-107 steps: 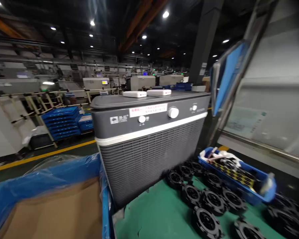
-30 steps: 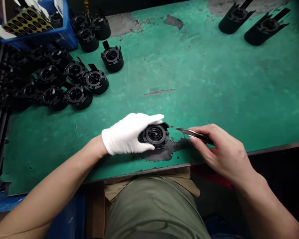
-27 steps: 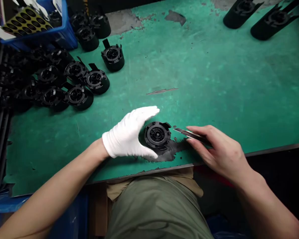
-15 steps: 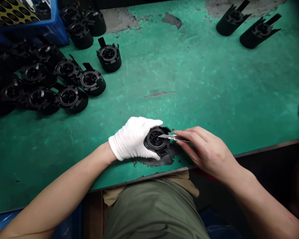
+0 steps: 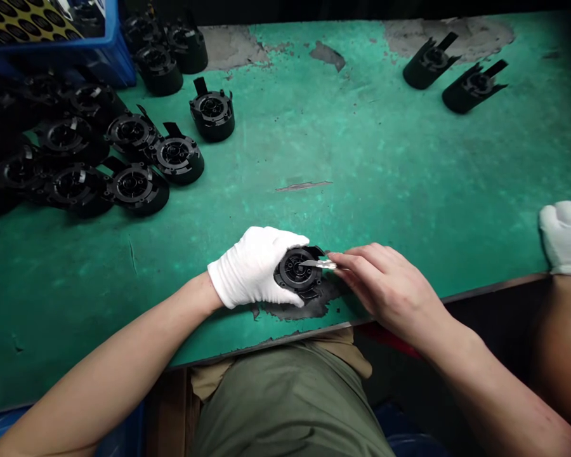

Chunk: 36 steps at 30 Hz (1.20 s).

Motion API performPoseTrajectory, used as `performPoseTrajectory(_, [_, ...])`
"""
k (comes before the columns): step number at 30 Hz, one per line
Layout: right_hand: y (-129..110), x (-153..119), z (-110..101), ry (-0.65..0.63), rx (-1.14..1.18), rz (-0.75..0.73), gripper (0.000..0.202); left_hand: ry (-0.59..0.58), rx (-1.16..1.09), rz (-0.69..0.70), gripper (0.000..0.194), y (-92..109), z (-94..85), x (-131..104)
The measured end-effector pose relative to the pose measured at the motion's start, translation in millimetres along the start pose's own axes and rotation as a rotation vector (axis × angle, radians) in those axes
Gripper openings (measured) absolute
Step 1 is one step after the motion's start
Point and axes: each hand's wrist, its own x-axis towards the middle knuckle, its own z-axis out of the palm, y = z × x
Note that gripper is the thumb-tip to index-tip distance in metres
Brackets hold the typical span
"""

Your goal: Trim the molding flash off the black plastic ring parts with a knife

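Note:
My left hand (image 5: 252, 266), in a white glove, is wrapped round a round black plastic housing (image 5: 295, 271) near the front edge of the table. The housing's ribbed end faces up towards me. Bare and closed, my right hand (image 5: 385, 276) grips a utility knife (image 5: 326, 263) from the right side. The knife's blade points left and its tip lies over the middle of the housing; whether it touches the plastic I cannot tell. The knife's handle is mostly hidden by my fingers.
Several similar black housings (image 5: 133, 184) stand grouped at the left, beside a blue bin (image 5: 118, 57) holding a sheet of round stickers (image 5: 28, 19). Two more housings (image 5: 476, 89) stand at the far right. Another person's gloved hand (image 5: 568, 235) rests on the green table (image 5: 361, 165).
The view has shifted slightly, and more of the other person's gloved hand shows at the right. My hands keep their holds, with the knife tip slightly closer to the housing's middle.

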Motion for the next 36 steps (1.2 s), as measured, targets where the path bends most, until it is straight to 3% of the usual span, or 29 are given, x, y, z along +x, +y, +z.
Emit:
performPoseTrajectory(9, [-14,-10,6,0.040,0.116,0.112,0.028,0.042,0.009,0.027,0.088,-3,2.3,-1])
performPoseTrajectory(27, [-25,-13,9,0.051,0.022,0.092,0.028,0.067,0.027,0.043,0.087,-5,4.6,-3])
performPoseTrajectory(36, [-31,-14,5,0.042,0.023,0.070,0.028,0.009,-0.024,0.012,0.078,2,-1.1,1])
